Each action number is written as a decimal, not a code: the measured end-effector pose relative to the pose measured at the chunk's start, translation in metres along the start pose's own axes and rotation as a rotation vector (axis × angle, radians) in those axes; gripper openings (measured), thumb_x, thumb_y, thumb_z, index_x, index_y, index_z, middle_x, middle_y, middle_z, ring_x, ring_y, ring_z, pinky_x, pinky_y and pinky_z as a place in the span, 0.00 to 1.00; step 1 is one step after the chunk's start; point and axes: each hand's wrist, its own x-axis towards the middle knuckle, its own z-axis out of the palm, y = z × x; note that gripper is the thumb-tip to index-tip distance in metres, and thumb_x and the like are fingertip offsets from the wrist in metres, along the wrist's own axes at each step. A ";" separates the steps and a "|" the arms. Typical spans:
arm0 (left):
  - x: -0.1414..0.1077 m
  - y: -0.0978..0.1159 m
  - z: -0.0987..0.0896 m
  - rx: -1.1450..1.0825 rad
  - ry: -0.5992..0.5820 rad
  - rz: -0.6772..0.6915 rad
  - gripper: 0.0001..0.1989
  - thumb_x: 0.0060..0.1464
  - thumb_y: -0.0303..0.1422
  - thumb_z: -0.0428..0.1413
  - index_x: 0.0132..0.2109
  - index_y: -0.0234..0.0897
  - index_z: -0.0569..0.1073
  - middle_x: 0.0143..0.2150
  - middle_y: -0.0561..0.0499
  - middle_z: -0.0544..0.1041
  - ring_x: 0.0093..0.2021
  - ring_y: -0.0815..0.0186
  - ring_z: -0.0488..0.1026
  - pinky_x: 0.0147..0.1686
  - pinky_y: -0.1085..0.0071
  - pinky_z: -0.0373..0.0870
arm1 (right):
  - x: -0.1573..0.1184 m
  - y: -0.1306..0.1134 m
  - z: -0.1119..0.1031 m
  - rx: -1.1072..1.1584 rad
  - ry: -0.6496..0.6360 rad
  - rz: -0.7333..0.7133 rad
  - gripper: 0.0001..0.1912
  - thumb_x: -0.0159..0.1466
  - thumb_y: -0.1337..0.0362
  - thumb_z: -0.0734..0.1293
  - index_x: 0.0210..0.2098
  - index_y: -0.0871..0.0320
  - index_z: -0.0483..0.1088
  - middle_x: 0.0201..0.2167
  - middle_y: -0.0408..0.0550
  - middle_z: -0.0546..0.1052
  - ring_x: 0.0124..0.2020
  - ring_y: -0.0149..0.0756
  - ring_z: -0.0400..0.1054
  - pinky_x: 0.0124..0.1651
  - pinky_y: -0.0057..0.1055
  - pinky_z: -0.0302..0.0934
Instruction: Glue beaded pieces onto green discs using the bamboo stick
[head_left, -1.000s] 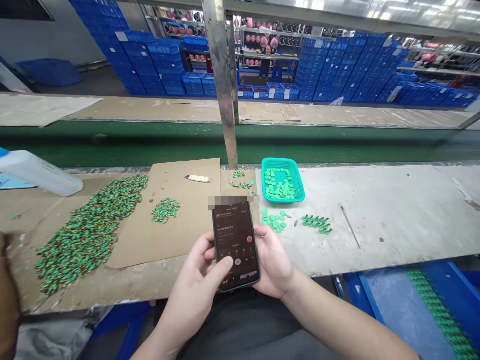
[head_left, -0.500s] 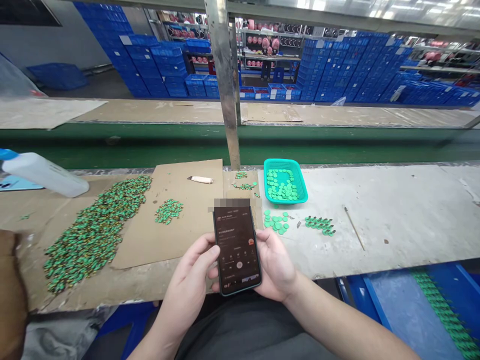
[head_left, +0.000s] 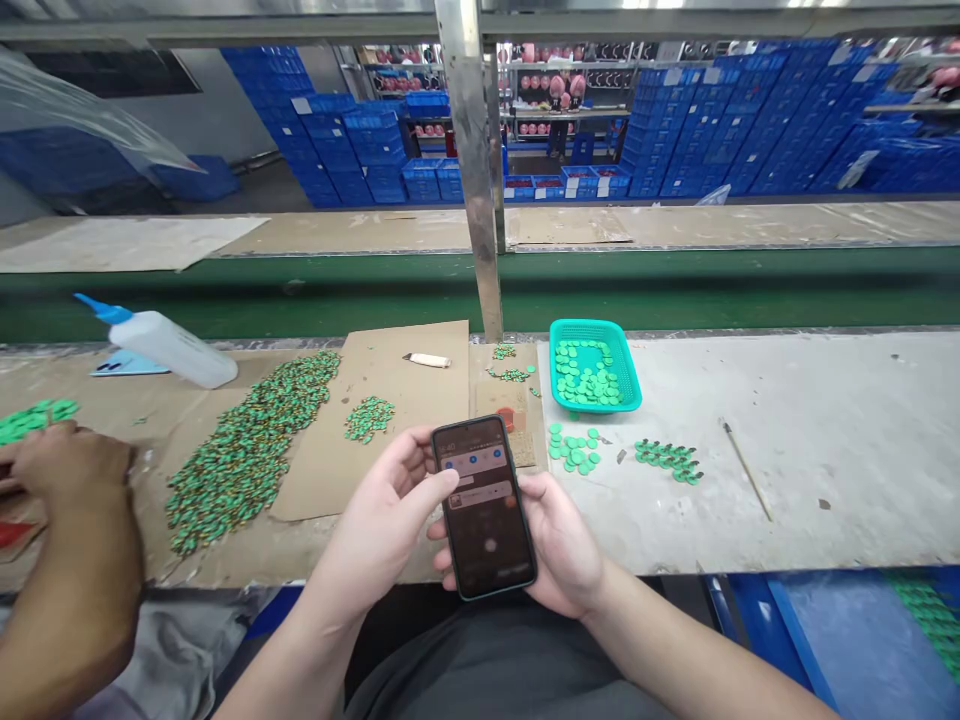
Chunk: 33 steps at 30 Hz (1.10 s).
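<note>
A dark phone point(head_left: 489, 545) sits in my grasp at six o'clock in the view, over the near edge of the surface point(head_left: 675, 535), its top tipped just short of twelve. The fingers of my right hand point(head_left: 564, 550) are clamped on it, thumb along the right edge; fingertips showing at the left edge look to be the same hand's. My left hand point(head_left: 390, 515) has its fingers curled by the upper left edge, thumb over the lit screen; whether they grip too, I cannot tell. I judge the phone light and rigid, slick across the glass, easily cracked in a fall. Its long sides, low down, look the surest hold, with a palm beneath. Beyond it, a teal basket point(head_left: 600, 407) of green discs point(head_left: 589, 388) stands at one o'clock, a small heap of green pieces point(head_left: 370, 420) at ten.
</note>
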 end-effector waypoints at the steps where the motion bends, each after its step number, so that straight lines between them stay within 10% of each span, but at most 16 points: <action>1: -0.002 -0.001 0.001 0.000 -0.019 -0.013 0.26 0.44 0.46 0.78 0.47 0.40 0.82 0.44 0.45 0.87 0.44 0.54 0.85 0.35 0.69 0.80 | 0.000 0.000 -0.001 -0.003 -0.002 0.001 0.34 0.72 0.43 0.59 0.59 0.61 0.82 0.50 0.60 0.90 0.42 0.50 0.85 0.55 0.48 0.77; 11: -0.008 0.000 0.018 -0.006 0.035 -0.122 0.32 0.45 0.51 0.76 0.52 0.42 0.75 0.39 0.55 0.82 0.19 0.72 0.65 0.12 0.74 0.58 | 0.000 0.002 -0.001 -0.025 -0.023 0.003 0.34 0.71 0.41 0.61 0.58 0.60 0.82 0.46 0.59 0.90 0.46 0.56 0.85 0.60 0.56 0.77; 33: -0.004 -0.007 0.019 -0.006 0.057 0.007 0.26 0.50 0.49 0.76 0.48 0.41 0.80 0.36 0.52 0.82 0.34 0.61 0.80 0.28 0.72 0.74 | 0.000 -0.001 -0.002 -0.036 -0.009 0.006 0.36 0.72 0.41 0.59 0.58 0.60 0.83 0.47 0.59 0.91 0.44 0.53 0.86 0.57 0.51 0.79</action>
